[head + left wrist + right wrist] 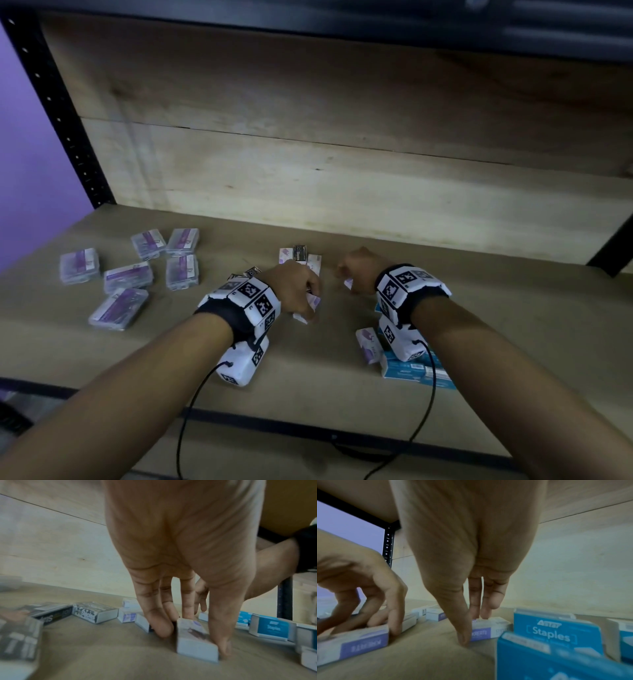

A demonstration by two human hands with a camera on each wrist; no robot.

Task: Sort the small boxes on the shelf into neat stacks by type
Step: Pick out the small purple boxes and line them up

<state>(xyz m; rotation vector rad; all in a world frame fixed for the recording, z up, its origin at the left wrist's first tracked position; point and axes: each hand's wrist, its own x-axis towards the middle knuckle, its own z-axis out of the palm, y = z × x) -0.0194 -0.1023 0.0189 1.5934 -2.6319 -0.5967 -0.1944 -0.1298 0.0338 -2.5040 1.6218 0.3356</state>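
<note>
Blue staple boxes (411, 368) nearest, under my right wrist. Left grip (294, 291) pinching white-purple box (193, 641) on shelf (513, 325); right grip (359, 270) pinching second white-purple box (489, 628). Black boxes (51, 612), clear cases (128, 275) farther left.

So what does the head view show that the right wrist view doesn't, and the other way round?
Only the head view shows the clear plastic cases scattered at the left of the shelf, plus both wrist cameras. Only the right wrist view makes the "Staples" print on the blue boxes readable and shows the right hand pinching a white-and-purple box between thumb and fingers. Both show the left hand gripping another white-and-purple box on the shelf.
</note>
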